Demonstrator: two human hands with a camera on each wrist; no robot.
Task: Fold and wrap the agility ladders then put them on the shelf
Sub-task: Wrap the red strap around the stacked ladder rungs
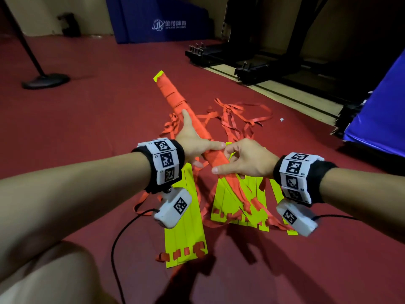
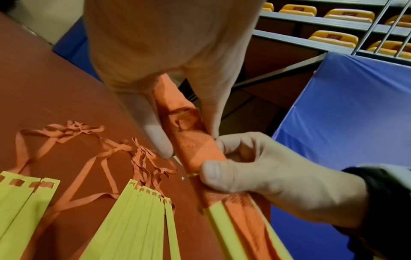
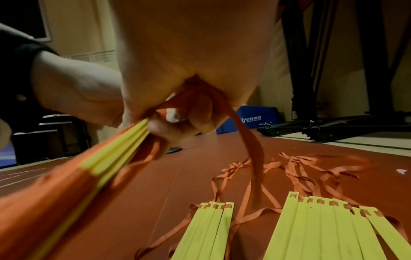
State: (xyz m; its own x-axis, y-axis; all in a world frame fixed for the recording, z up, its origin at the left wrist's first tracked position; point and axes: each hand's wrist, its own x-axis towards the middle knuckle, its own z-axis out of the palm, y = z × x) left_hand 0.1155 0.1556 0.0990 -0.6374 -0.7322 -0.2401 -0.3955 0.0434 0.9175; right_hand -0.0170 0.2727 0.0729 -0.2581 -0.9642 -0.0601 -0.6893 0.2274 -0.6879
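The long bundle of yellow plastic rungs wrapped in orange webbing is held off the red floor, pointing away; left hand is curled around it, right hand pinches the strap nearer the body.

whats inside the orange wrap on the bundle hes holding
Yellow rungs show at the end of the orange-wrapped bundle, held by the left hand and right hand. How many are inside is hidden by the strap.
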